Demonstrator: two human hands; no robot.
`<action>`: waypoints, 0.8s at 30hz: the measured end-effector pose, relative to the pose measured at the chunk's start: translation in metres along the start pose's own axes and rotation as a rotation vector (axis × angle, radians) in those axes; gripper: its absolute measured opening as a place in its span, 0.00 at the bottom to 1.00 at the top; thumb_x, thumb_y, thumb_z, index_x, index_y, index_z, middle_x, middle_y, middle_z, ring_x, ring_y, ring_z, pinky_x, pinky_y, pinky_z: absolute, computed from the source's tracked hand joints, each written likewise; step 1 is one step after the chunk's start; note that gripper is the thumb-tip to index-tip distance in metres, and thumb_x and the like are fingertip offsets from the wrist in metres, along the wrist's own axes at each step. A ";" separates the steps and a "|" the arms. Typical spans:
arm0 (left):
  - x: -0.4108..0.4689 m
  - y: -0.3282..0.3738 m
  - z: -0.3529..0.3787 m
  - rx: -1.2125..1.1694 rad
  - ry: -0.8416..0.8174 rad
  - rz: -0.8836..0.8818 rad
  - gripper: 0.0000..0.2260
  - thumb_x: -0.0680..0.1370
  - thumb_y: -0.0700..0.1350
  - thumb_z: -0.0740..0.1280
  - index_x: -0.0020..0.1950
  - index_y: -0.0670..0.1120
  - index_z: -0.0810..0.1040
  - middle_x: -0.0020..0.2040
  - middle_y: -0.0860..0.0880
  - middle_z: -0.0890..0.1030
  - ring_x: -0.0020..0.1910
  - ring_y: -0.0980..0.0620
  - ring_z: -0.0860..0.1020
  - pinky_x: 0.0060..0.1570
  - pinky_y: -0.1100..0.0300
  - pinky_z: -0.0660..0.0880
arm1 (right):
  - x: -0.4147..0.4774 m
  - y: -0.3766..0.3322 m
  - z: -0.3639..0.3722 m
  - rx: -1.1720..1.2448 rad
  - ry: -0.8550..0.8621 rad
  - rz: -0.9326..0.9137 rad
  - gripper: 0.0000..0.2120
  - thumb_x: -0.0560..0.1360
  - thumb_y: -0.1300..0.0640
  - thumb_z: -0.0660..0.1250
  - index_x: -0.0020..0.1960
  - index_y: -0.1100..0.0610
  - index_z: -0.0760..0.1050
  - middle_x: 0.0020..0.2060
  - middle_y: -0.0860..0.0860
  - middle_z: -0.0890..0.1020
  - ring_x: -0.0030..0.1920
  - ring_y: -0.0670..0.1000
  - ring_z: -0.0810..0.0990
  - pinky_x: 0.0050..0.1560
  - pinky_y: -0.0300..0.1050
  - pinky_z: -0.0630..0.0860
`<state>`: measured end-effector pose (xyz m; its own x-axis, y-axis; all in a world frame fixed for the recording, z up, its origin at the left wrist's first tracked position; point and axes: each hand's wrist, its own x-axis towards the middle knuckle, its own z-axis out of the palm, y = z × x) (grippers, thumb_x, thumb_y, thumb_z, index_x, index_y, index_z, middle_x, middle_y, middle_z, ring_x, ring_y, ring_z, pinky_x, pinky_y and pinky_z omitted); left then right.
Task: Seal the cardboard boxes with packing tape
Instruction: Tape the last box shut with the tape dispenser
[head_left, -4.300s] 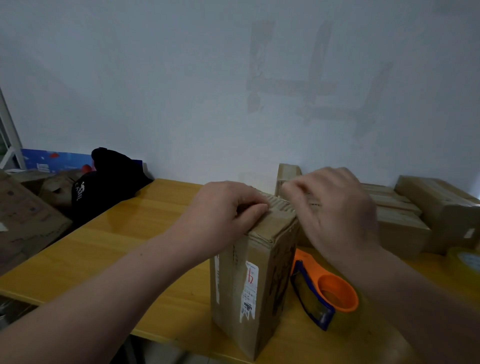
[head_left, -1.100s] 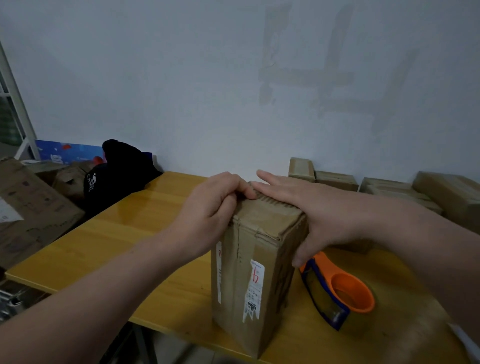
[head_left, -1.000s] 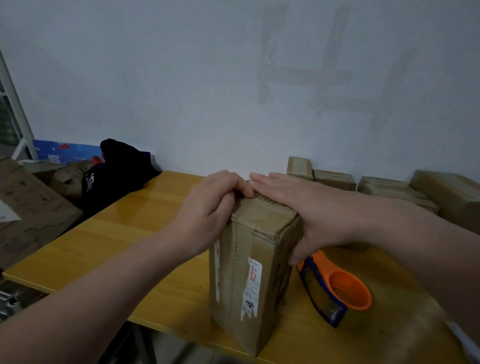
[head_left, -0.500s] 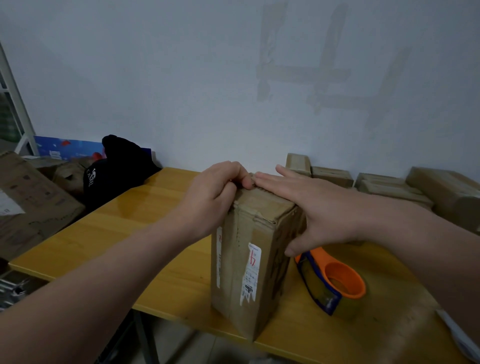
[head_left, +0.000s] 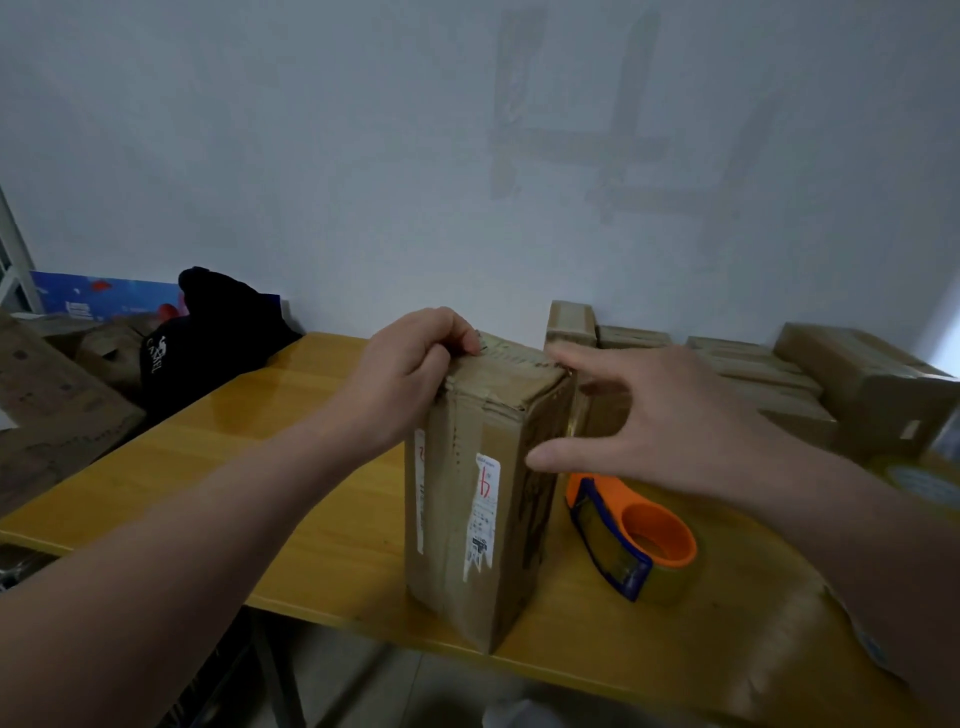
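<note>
A tall cardboard box stands upright near the front edge of the yellow wooden table, with a white label and red marking on its front. My left hand grips the box's top left edge, fingers curled over it. Spread and lifted off the top, my right hand hovers beside the box's right side, thumb near the upper right face. An orange and blue tape dispenser with clear tape lies on the table just right of the box.
Several taped cardboard boxes are stacked along the wall at the back right. A black bag sits at the table's back left, with larger cartons beyond the left edge. Another tape roll shows at the far right.
My right hand has lifted off the box top, where it lay flat, and moved right with fingers spread. My left hand keeps its grip on the top edge.
</note>
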<state>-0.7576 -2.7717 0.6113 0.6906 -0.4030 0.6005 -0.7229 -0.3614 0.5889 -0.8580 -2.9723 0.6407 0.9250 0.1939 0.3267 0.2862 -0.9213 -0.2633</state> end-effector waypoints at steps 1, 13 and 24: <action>0.000 0.001 0.000 0.001 0.000 -0.011 0.13 0.78 0.34 0.55 0.49 0.48 0.77 0.47 0.54 0.77 0.48 0.60 0.73 0.44 0.69 0.68 | 0.000 -0.005 0.007 0.008 0.004 0.022 0.56 0.52 0.18 0.58 0.76 0.41 0.55 0.73 0.38 0.61 0.68 0.39 0.63 0.66 0.45 0.63; 0.016 -0.011 -0.019 -0.361 0.061 -0.403 0.14 0.77 0.49 0.67 0.61 0.52 0.75 0.57 0.50 0.77 0.51 0.53 0.78 0.45 0.58 0.75 | 0.054 -0.008 0.032 0.219 0.053 0.104 0.52 0.57 0.48 0.80 0.73 0.42 0.54 0.63 0.46 0.60 0.58 0.46 0.63 0.44 0.33 0.66; 0.030 -0.082 -0.014 -0.781 -0.206 -1.013 0.29 0.70 0.68 0.61 0.56 0.46 0.79 0.54 0.38 0.77 0.48 0.37 0.79 0.38 0.46 0.79 | 0.102 0.023 0.104 -0.307 0.261 -0.373 0.47 0.64 0.65 0.76 0.72 0.49 0.51 0.65 0.55 0.55 0.67 0.62 0.64 0.44 0.51 0.82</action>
<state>-0.6773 -2.7424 0.5884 0.8539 -0.3869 -0.3482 0.3677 -0.0251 0.9296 -0.7309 -2.9385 0.5738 0.6710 0.4718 0.5720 0.4603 -0.8698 0.1776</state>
